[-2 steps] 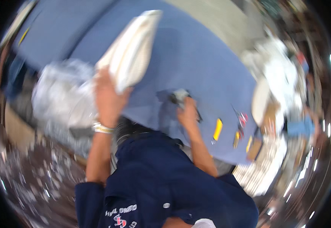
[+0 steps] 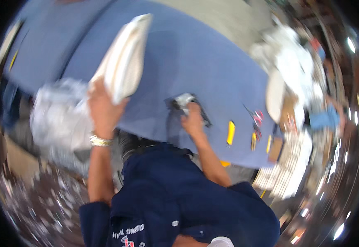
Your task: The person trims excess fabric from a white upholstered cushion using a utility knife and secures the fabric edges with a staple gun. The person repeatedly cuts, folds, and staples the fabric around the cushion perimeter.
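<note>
A long white piece with a pointed far end [image 2: 126,61], soft-looking and tan along one crease, rises above the blue tabletop [image 2: 175,53]. My left hand [image 2: 106,108] grips its near end, fingers closed around it. On the table to the right, my right hand [image 2: 193,120] is closed on a black and silver hand-sized tool [image 2: 184,101]; blur hides its exact kind. Beside that hand lies a yellow-handled cutter [image 2: 231,132]. Further right are red-handled scissors [image 2: 257,118] and a small yellow tool [image 2: 253,140].
A bundle wrapped in clear plastic [image 2: 60,115] stands at the table's left edge. Along the right edge are a rounded white piece [image 2: 275,94], a heap of white material [image 2: 294,61], a brown block [image 2: 275,149] and a stack of white pieces [image 2: 286,168].
The whole view has shifted, so table and tools appear further left. Both hands keep their hold; the white piece has shifted left in the picture along with my left hand.
</note>
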Motion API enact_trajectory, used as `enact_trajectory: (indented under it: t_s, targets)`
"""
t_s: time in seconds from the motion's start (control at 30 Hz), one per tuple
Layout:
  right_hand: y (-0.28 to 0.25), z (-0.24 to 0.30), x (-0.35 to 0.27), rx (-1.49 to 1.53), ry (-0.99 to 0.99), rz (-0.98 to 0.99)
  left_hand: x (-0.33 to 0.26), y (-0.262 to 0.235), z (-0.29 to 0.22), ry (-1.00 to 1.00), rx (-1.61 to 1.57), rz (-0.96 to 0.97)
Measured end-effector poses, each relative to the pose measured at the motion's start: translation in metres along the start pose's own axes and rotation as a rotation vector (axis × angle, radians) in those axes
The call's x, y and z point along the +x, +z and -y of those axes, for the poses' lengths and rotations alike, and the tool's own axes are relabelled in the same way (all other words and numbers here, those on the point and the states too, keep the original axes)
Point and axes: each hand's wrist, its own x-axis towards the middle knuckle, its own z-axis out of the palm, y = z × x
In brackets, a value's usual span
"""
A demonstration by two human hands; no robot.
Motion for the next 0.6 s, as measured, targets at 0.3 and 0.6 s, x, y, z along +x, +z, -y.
enact_trajectory:
  t_s: [0.3, 0.6]
  targets:
    - [0.0, -0.199, -0.046, -0.085, 0.666, -0.415, 0.134, 0.007, -0.064, -0.094, 0.139, 0.474]
    - [-0.045, -0.217, -0.044, 0.252, 0.724, -0.085, 0.185, -0.139, 0.002, 0.393, 0.014, 0.637]
